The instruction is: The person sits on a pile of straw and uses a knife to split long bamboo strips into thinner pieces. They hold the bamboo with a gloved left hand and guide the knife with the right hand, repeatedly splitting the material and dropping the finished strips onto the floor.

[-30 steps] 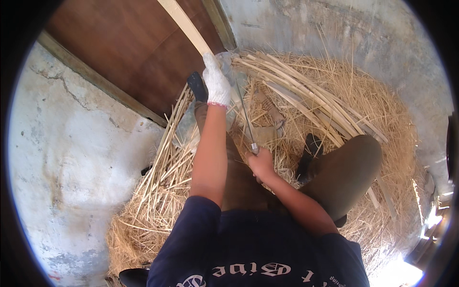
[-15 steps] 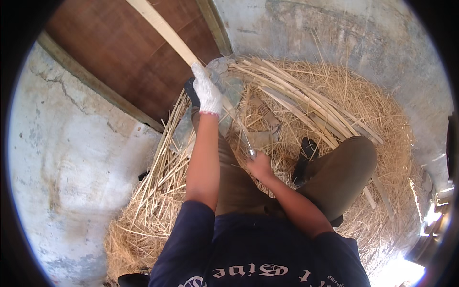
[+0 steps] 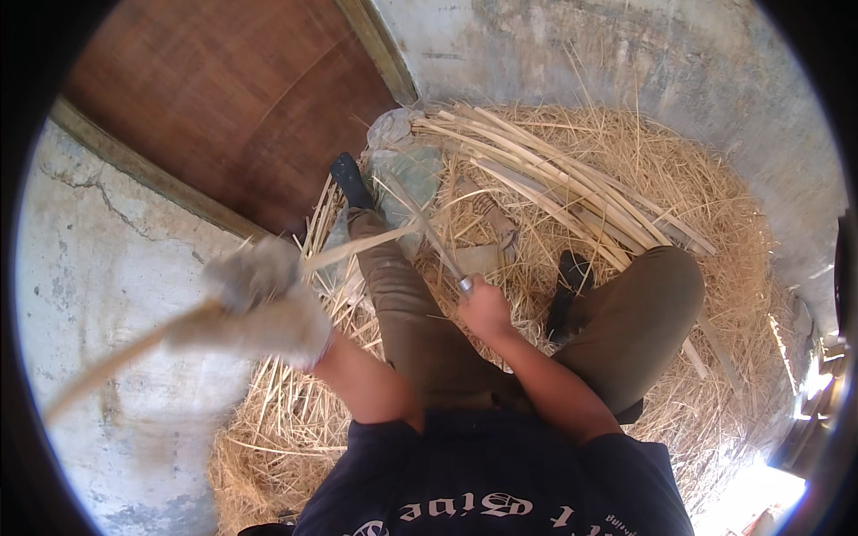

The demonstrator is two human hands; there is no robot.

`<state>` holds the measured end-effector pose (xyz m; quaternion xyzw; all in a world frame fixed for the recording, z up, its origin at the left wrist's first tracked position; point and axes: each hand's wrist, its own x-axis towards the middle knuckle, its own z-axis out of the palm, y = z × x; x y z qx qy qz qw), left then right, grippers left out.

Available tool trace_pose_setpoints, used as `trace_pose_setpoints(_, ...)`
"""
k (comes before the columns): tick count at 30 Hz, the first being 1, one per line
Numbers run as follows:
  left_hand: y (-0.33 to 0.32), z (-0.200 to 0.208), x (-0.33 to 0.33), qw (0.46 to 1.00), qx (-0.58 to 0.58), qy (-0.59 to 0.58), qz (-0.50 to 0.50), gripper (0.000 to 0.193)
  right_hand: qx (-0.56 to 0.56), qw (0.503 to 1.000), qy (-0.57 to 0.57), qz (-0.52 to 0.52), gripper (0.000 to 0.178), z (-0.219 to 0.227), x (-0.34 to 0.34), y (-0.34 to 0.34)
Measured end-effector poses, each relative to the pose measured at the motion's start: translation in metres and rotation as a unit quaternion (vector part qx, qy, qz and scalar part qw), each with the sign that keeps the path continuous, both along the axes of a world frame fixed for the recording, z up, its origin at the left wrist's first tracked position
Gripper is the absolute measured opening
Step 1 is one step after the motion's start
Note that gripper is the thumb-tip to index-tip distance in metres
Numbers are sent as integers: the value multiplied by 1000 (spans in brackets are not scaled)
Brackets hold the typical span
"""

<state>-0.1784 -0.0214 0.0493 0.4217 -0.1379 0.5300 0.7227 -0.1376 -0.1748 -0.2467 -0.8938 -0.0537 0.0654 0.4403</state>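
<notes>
My left hand, in a pale knitted glove with a grey palm, is smeared by motion at the left, in front of the wall. It is closed round a long, pale bamboo strip. One end of the strip sticks out toward the lower left, and the other reaches the knife's blade over my outstretched leg. My bare right hand grips a knife near its metal collar. The narrow blade points up and to the left. The hand hides the knife's handle.
Split bamboo strips lie in a bundle at the far right. Straw-like shavings cover the floor. Thin sticks lie left of my leg. A brown door panel stands at the far left, between stained walls.
My left hand has swung down and left with the bamboo strip, which has turned so that one end meets the blade. My right hand and the knife have barely moved.
</notes>
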Motion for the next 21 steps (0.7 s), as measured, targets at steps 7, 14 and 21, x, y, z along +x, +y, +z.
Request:
trace_pose_setpoints(7,42,31,-80,983,159,-91,-12,84,262,903,307,-147,15,-30,12,-10)
trace_pose_setpoints(14,36,-9,-35,993,6,-31,111,79,561,765,308,74,28,77,25,-18)
trace_pose_setpoints(21,34,-58,0,999,-44,14,-16,80,593,722,262,243,29,137,-10,-41)
